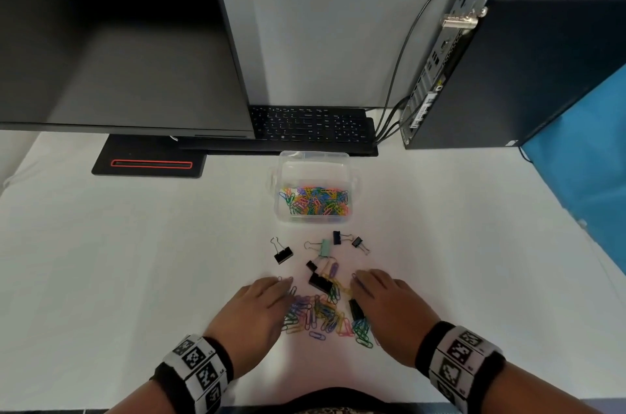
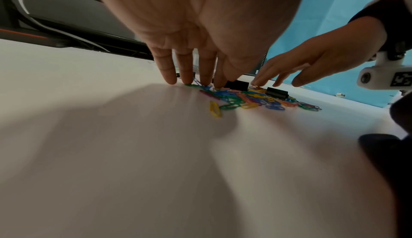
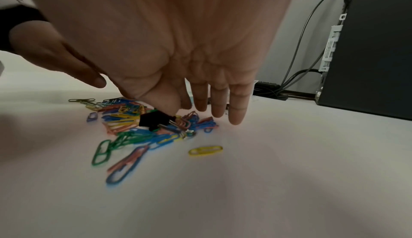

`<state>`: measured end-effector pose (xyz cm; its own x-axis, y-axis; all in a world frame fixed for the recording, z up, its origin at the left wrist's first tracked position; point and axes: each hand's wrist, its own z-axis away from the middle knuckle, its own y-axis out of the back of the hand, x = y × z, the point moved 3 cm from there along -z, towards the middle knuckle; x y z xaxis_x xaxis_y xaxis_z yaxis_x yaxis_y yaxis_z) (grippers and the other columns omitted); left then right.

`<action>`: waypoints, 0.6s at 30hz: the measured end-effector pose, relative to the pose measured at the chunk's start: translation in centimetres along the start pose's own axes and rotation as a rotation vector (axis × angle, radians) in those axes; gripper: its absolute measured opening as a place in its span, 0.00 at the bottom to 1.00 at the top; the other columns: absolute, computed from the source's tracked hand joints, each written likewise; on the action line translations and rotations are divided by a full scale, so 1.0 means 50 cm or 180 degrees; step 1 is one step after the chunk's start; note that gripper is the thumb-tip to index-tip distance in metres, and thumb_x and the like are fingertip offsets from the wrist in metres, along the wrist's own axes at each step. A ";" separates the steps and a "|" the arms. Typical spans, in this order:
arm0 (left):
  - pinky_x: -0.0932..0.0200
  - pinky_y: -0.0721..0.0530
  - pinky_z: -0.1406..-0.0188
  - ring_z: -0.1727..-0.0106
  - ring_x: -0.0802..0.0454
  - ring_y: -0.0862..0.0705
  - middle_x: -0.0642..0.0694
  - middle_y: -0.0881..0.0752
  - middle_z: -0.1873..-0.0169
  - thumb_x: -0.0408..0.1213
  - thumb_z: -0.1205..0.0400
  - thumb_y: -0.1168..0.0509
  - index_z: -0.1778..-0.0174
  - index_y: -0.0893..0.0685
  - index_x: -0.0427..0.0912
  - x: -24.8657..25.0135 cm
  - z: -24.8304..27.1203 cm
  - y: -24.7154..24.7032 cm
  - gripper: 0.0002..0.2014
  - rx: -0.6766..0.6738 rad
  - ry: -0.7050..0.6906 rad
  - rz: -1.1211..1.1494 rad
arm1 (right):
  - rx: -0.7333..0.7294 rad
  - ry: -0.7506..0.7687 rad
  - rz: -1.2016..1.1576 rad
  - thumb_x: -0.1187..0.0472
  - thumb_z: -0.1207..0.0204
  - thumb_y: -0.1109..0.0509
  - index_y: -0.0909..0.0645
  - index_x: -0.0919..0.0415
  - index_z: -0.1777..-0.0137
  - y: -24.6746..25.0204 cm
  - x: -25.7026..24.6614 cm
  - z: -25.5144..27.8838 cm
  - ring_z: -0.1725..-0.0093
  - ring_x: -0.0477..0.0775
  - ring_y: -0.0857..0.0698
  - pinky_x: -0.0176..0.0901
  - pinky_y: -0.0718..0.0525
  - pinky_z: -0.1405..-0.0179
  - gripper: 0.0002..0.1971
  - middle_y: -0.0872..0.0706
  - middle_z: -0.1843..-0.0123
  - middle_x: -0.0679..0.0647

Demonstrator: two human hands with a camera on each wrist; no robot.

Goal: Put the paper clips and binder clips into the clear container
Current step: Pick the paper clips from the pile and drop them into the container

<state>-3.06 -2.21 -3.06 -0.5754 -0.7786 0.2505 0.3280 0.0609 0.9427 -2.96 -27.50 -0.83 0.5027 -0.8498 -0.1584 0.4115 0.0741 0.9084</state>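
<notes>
A pile of coloured paper clips (image 1: 321, 317) lies on the white table between my hands, also in the left wrist view as paper clips (image 2: 249, 99) and in the right wrist view as paper clips (image 3: 133, 129). My left hand (image 1: 261, 305) lies flat, its straight fingers (image 2: 189, 69) touching the pile's left edge. My right hand (image 1: 382, 301) is flat on the pile's right side, its thumb beside a black binder clip (image 3: 153, 119). Several binder clips (image 1: 321, 249) are scattered behind the pile. The clear container (image 1: 313, 190) stands further back, partly filled with paper clips.
A dark monitor (image 1: 111, 40) and its base (image 1: 149, 159) stand at the back left. Behind the container lies a keyboard (image 1: 311, 125). A black computer tower (image 1: 528, 57) with cables stands at the back right. A lone yellow paper clip (image 3: 205, 151) lies near my right hand.
</notes>
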 end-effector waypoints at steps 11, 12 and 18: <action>0.45 0.17 0.41 0.30 0.39 0.25 0.41 0.24 0.28 0.41 0.28 0.34 0.31 0.24 0.49 0.031 -0.035 0.013 0.27 -0.0110 0.0203 -0.0150 | -0.0049 -0.0048 0.0178 0.63 0.27 0.34 0.40 0.61 0.22 0.011 -0.009 -0.057 0.32 0.67 0.31 0.62 0.22 0.38 0.33 0.31 0.27 0.63; 0.45 0.17 0.40 0.30 0.40 0.26 0.41 0.25 0.28 0.41 0.27 0.35 0.32 0.23 0.49 0.029 -0.032 0.013 0.25 -0.0121 0.0215 -0.0158 | -0.0044 -0.0088 0.0193 0.61 0.25 0.35 0.38 0.61 0.24 0.010 -0.002 -0.050 0.33 0.66 0.30 0.61 0.21 0.40 0.29 0.30 0.28 0.62; 0.46 0.18 0.40 0.29 0.41 0.27 0.43 0.24 0.29 0.42 0.24 0.38 0.31 0.25 0.52 0.020 -0.013 0.008 0.23 -0.0071 0.0231 -0.0096 | -0.0029 -0.0059 0.0125 0.65 0.27 0.35 0.34 0.59 0.27 0.025 0.001 -0.030 0.29 0.66 0.33 0.60 0.23 0.37 0.27 0.32 0.25 0.62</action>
<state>-3.01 -3.35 -2.56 -0.5297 -0.8231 0.2047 0.3284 0.0234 0.9443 -1.27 -26.68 -0.31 0.5045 -0.8557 -0.1153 0.3986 0.1123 0.9102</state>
